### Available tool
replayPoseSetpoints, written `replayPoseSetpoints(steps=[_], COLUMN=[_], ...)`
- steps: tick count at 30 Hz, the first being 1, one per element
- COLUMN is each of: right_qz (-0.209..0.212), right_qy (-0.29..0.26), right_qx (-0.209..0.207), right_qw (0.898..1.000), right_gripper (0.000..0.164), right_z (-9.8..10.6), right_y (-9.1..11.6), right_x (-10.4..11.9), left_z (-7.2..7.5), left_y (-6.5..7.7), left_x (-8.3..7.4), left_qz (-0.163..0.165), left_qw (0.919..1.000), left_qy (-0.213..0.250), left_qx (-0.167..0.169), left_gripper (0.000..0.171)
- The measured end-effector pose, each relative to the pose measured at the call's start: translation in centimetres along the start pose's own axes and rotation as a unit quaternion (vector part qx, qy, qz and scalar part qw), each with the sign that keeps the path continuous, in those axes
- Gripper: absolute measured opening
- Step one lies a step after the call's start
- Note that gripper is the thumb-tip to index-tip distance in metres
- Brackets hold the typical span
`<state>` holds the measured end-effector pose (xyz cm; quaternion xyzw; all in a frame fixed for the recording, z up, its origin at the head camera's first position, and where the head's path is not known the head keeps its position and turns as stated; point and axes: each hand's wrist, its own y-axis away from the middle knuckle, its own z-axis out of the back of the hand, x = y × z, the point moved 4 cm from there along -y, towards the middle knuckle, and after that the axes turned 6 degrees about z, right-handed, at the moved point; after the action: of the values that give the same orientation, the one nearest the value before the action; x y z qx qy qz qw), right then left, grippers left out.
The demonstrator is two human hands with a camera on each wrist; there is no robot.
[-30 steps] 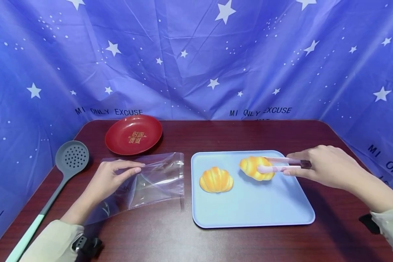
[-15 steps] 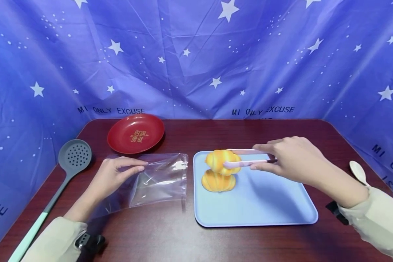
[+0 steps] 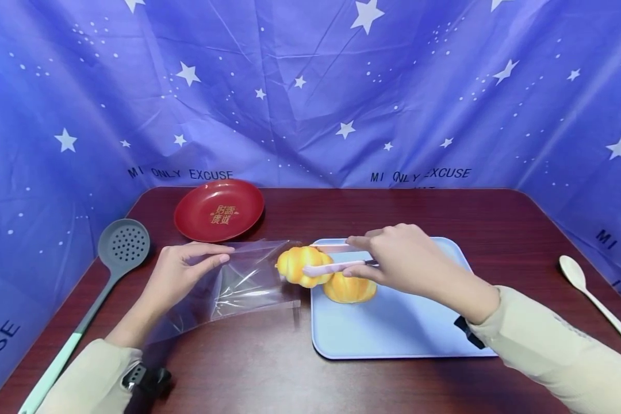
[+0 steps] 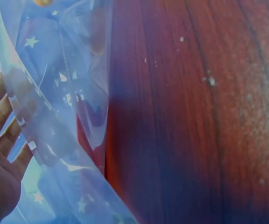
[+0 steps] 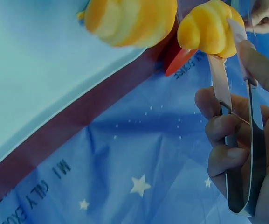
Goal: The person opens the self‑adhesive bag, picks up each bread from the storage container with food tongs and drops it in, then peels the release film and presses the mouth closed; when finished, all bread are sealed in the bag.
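Note:
My left hand [image 3: 188, 273] pinches the upper edge of a clear plastic bag [image 3: 253, 290], whose mouth faces right; the left wrist view shows the see-through film [image 4: 55, 126] beside the fingers. In my right hand [image 3: 403, 259] is a pair of tongs [image 5: 251, 154] with pale pink tips. Between those tips sits a yellow croissant [image 3: 300, 265], held up at the bag's mouth, past the left rim of the light blue tray [image 3: 393, 333]. Another croissant [image 3: 349, 289] lies on the tray, partly covered by the held one and the tongs.
A red plate [image 3: 219, 210] with gold characters stands behind the bag. Along the left side lies a grey slotted turner [image 3: 124, 244] with a mint handle. A cream spoon [image 3: 595, 296] rests at the right. A blue starry cloth [image 3: 310, 92] hangs around the table.
My right hand has carried the croissant in the tongs leftward, from the tray's middle across the other croissant to the bag's mouth. My left hand keeps its hold on the bag.

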<state>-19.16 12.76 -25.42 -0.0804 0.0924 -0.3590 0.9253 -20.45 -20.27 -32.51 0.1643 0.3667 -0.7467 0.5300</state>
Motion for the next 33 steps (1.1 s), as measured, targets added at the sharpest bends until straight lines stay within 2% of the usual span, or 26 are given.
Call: replayPoseSetpoints(steps=[6, 11, 15, 19, 22, 25, 29, 33], right_qz=[0.016, 0.035, 0.049, 0.050, 0.050, 0.051, 0.051, 0.061], right_qy=[-0.013, -0.025, -0.036, -0.060, -0.078, -0.094, -0.110, -0.102], right_qx=[0.018, 0.016, 0.015, 0.022, 0.030, 0.041, 0.044, 0.048], right_qw=[1.000, 0.999, 0.998, 0.997, 0.995, 0.993, 0.992, 0.992], right_gripper=[0.064, 0.055, 0.049, 0.051, 0.054, 0.055, 0.057, 0.057], right_z=[-0.9, -1.6, -2.2, -3.0, -3.7, -4.3, -4.9, -5.5], right_y=[-1.2, -2.1, -3.0, -4.1, -4.9, -5.5, -6.3, -6.8], right_x=[1.3, 2.3, 3.0, 3.6, 3.9, 4.3, 4.7, 5.0], left_z=[0.1, 0.2, 0.4, 0.8, 0.6, 0.3, 0.2, 0.3], left_y=[-0.1, -0.3, -0.2, -0.1, -0.1, -0.2, -0.2, -0.2], left_x=[-0.1, -0.5, -1.6, -2.8, -2.3, -0.9, 0.0, 0.2], left_qz=[0.002, 0.005, 0.011, 0.015, 0.032, 0.050, 0.048, 0.047], left_qw=[0.9999, 0.9998, 0.9997, 0.9996, 0.9991, 0.9983, 0.9984, 0.9982], left_qy=[0.013, 0.018, 0.022, 0.025, 0.027, 0.027, 0.027, 0.037], left_qx=[-0.001, -0.002, -0.004, -0.005, 0.002, 0.009, 0.007, 0.002], left_gripper=[0.025, 0.024, 0.023, 0.021, 0.021, 0.021, 0.022, 0.021])
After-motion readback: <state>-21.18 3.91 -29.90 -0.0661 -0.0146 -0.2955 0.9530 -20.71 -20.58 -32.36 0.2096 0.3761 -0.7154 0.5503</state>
